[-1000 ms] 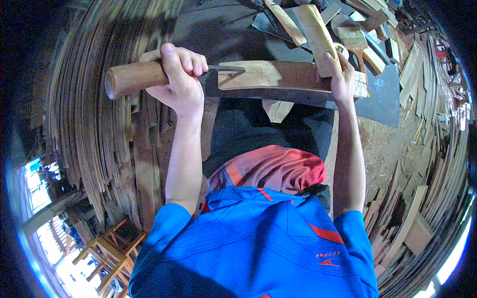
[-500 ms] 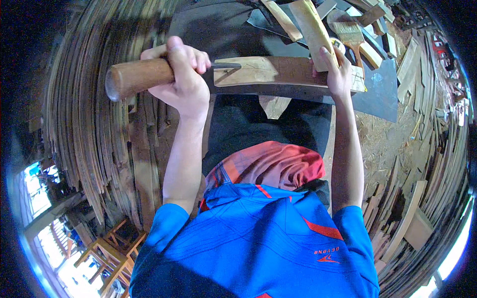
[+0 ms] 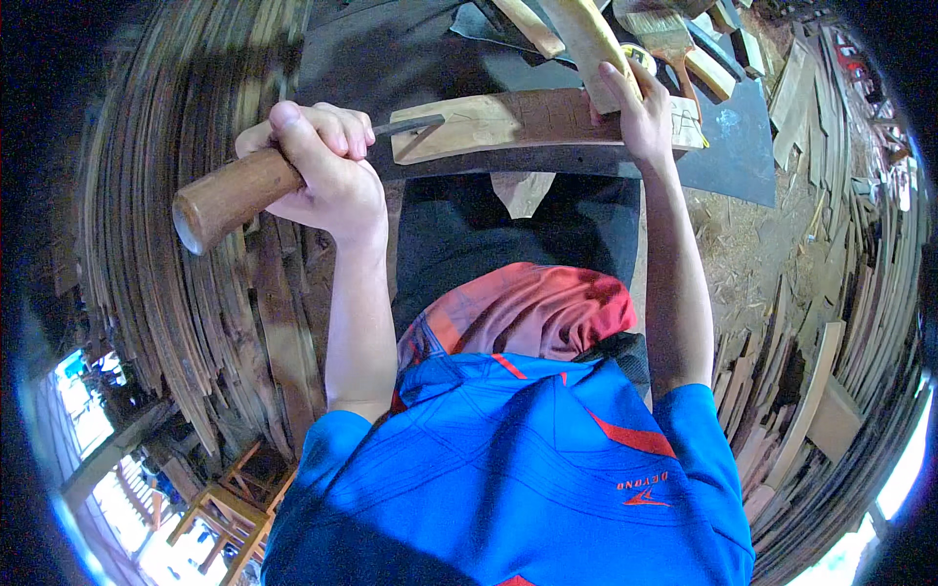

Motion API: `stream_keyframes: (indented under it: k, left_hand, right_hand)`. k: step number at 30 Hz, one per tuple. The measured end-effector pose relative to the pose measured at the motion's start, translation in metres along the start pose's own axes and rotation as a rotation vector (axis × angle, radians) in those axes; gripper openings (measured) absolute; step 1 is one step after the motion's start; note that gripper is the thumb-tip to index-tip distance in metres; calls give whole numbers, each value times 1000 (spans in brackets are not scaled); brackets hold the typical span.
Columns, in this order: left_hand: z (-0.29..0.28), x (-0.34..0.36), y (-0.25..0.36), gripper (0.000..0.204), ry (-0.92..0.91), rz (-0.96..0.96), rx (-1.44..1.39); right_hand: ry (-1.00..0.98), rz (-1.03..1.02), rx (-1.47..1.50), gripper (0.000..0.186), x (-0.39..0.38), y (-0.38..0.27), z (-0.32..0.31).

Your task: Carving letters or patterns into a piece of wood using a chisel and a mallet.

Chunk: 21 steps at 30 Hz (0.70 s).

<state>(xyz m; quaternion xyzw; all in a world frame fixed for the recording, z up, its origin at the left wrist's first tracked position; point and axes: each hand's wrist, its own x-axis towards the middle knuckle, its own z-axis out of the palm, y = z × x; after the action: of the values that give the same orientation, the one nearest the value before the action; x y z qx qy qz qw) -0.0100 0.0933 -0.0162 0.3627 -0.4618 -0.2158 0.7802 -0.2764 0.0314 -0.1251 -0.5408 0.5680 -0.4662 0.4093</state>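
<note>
My left hand (image 3: 327, 176) is wrapped round a chisel (image 3: 239, 198) with a thick, round brown wooden handle. Its narrow metal blade points right and its tip lies over the left end of a long, slightly curved wooden block (image 3: 469, 129). Whether the tip touches the wood, I cannot tell. Dark pencil-like marks show on the block, which lies across a dark tabletop (image 3: 733, 137). At the block's right end, my right hand (image 3: 645, 112) is closed round the lower end of a pale wooden bar (image 3: 591, 49) that slants up and away.
A wide paintbrush (image 3: 660, 37), a roll of tape (image 3: 640, 57) and several wood offcuts (image 3: 711, 73) lie beyond my right hand. Long boards (image 3: 166, 215) are stacked at the left, more planks (image 3: 831, 322) at the right. A wooden chair frame (image 3: 230, 503) stands at lower left.
The whole view has shifted a little, so the block appears higher and further left. My left hand has tilted the chisel, its handle end now lower. My right hand keeps its hold on the bar.
</note>
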Motion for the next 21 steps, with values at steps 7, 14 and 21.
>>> stream_keyframes:
  k: [7, 14, 21]
  left_hand:
    - [4, 7, -2, 27, 196, -119, 20]
    - [-2, 4, 0, 28, 119, -82, -48]
    - [-15, 9, -8, 18, 77, -112, -122]
  right_hand:
    - [18, -68, -22, 46, 3, 9, -1]
    - [31, -59, 4, 46, 2, 6, 1]
    - [-41, 37, 126, 45, 1, 3, 1]
